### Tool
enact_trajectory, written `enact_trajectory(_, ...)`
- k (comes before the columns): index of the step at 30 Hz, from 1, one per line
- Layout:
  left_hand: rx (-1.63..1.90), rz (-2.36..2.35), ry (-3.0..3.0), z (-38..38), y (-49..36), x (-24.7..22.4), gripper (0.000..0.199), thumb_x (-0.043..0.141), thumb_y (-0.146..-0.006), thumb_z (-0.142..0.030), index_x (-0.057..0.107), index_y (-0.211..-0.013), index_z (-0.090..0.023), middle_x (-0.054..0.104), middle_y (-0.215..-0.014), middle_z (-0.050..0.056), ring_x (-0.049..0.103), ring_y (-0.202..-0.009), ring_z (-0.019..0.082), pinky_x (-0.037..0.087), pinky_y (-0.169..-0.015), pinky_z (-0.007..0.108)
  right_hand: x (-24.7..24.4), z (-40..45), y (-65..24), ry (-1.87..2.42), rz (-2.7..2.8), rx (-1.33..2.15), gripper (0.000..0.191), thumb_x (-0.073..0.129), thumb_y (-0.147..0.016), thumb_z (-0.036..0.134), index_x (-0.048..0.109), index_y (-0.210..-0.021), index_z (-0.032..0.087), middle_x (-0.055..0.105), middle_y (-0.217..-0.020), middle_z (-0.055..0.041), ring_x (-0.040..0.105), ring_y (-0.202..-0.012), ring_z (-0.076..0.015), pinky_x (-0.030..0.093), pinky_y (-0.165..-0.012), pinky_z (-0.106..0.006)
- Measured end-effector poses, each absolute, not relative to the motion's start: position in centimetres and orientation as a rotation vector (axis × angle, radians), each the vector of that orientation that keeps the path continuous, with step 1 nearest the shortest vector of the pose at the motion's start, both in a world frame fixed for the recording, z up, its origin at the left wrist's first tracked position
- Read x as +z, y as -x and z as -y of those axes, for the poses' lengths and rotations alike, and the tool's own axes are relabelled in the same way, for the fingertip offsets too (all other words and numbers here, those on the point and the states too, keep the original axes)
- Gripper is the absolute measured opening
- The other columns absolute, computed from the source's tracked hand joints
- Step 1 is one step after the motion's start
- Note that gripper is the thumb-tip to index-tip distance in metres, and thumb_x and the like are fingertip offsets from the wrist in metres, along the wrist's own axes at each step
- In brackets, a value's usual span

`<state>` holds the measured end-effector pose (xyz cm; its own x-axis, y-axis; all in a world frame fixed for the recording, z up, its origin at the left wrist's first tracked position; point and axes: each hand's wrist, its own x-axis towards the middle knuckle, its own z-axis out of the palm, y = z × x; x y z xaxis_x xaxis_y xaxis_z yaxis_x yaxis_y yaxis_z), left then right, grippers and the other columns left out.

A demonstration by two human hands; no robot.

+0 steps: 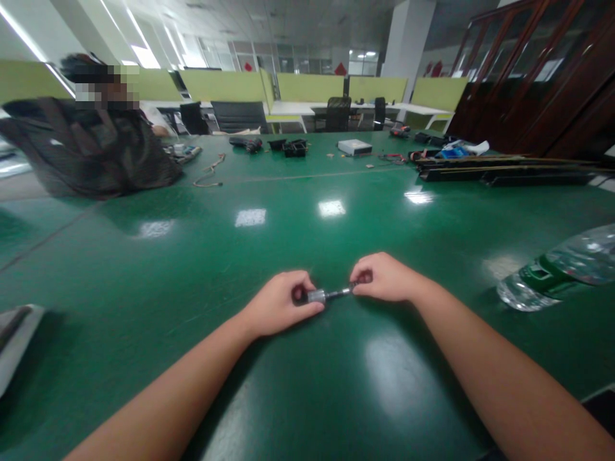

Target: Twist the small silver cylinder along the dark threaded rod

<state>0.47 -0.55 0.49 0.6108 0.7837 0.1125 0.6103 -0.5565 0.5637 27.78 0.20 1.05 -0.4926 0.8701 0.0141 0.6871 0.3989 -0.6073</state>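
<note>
Just above the green table (288, 237), my two hands meet around a small metal rod-like piece (317, 295), which has a thick grey cylinder at its left end and a thin dark shaft with a bright tip. My left hand (281, 302) is curled around the cylinder, thumb below and fingers above. At the other end, my right hand (383, 276) pinches the shaft's tip between thumb and fingers. A small dark bit shows at that pinch, too small to name. The piece lies nearly level, pointing right.
A clear water bottle (557, 272) lies on its side at right. A dark bag (96, 147) stands far left, with a person behind it. At the back are a cable (211, 171), a white box (354, 148), black parts (293, 148) and long dark strips (504, 171).
</note>
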Motion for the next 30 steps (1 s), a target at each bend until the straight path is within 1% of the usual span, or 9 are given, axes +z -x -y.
enact_trajectory(3,0.483,-1.109,-2.361,0.6,-0.5,0.5,0.028,0.070,-0.082,-0.045,0.062,-0.083,-0.018,0.061,-0.074,-0.001,0.054,-0.067,0.015,0.038,-0.062,0.025,1.0,-0.5,-28.1,1.415,2.288,0.797,0.016,0.076,-0.071,0.020,0.077,-0.087,0.017,0.071,-0.078,-0.0020,0.062,-0.067,-0.0133,0.045,-0.063,-0.024)
enact_trajectory(9,0.493,-1.111,-2.364,0.6,-0.5,0.5,0.028,0.071,-0.081,-0.045,0.063,-0.083,-0.018,0.061,-0.074,-0.001,0.054,-0.067,0.015,0.039,-0.062,0.025,0.9,-0.1,-27.7,1.266,2.347,0.831,0.014,0.076,-0.073,0.021,0.078,-0.086,0.018,0.070,-0.079,-0.0018,0.061,-0.068,-0.0123,0.044,-0.063,-0.023)
enact_trajectory(15,0.498,-1.103,-2.363,0.6,-0.5,0.4,0.025,0.072,-0.080,-0.042,0.063,-0.084,-0.018,0.062,-0.075,-0.001,0.055,-0.068,0.015,0.039,-0.062,0.025,0.6,0.3,-26.4,1.171,2.368,0.786,0.014,0.076,-0.075,0.023,0.077,-0.088,0.018,0.070,-0.081,-0.0022,0.062,-0.072,-0.0129,0.045,-0.066,-0.024)
enact_trajectory(19,0.528,-1.097,-2.344,0.6,-0.5,0.4,0.023,0.075,-0.077,-0.037,0.063,-0.085,-0.018,0.061,-0.075,-0.001,0.056,-0.068,0.015,0.040,-0.061,0.025,-0.2,0.9,-25.0,1.105,2.307,0.797,0.022,0.075,-0.074,0.016,0.076,-0.095,0.017,0.070,-0.084,-0.0025,0.062,-0.073,-0.0126,0.047,-0.068,-0.024)
enact_trajectory(22,0.537,-1.077,-2.347,0.6,-0.4,0.5,0.027,0.077,-0.074,-0.037,0.064,-0.087,-0.018,0.062,-0.075,-0.001,0.057,-0.069,0.015,0.040,-0.062,0.025,-0.7,1.2,-24.3,1.067,2.279,0.796,0.021,0.072,-0.075,0.013,0.074,-0.096,0.017,0.070,-0.084,-0.0025,0.061,-0.071,-0.0120,0.046,-0.067,-0.023)
enact_trajectory(24,0.529,-1.055,-2.344,0.7,-0.4,0.7,0.029,0.076,-0.076,-0.042,0.064,-0.087,-0.018,0.062,-0.075,-0.001,0.057,-0.069,0.015,0.041,-0.062,0.025,-0.8,1.2,-24.1,1.061,2.273,0.780,0.018,0.071,-0.076,0.013,0.074,-0.094,0.017,0.070,-0.084,-0.0025,0.061,-0.071,-0.0119,0.046,-0.068,-0.023)
enact_trajectory(26,0.522,-1.047,-2.321,0.7,-0.5,0.8,0.028,0.070,-0.083,-0.045,0.065,-0.087,-0.018,0.063,-0.075,0.000,0.056,-0.068,0.014,0.041,-0.062,0.025,-0.8,1.2,-24.1,1.048,2.283,0.770,0.016,0.071,-0.077,0.014,0.073,-0.093,0.017,0.070,-0.084,-0.0023,0.061,-0.071,-0.0119,0.046,-0.068,-0.023)
enact_trajectory(28,0.516,-1.060,-2.303,0.8,-0.6,0.9,0.028,0.064,-0.088,-0.046,0.065,-0.087,-0.018,0.062,-0.074,0.000,0.056,-0.067,0.014,0.041,-0.062,0.024,-0.7,1.2,-24.1,1.032,2.297,0.760,0.016,0.070,-0.077,0.015,0.073,-0.093,0.017,0.069,-0.083,-0.0022,0.060,-0.072,-0.0120,0.045,-0.068,-0.023)
enact_trajectory(30,0.511,-1.068,-2.304,0.8,-0.6,1.0,0.028,0.063,-0.089,-0.045,0.066,-0.087,-0.018,0.062,-0.073,0.000,0.056,-0.066,0.014,0.041,-0.061,0.024,-0.6,1.2,-24.1,1.025,2.312,0.746,0.016,0.070,-0.078,0.015,0.073,-0.093,0.017,0.069,-0.083,-0.0021,0.060,-0.072,-0.0121,0.045,-0.069,-0.023)
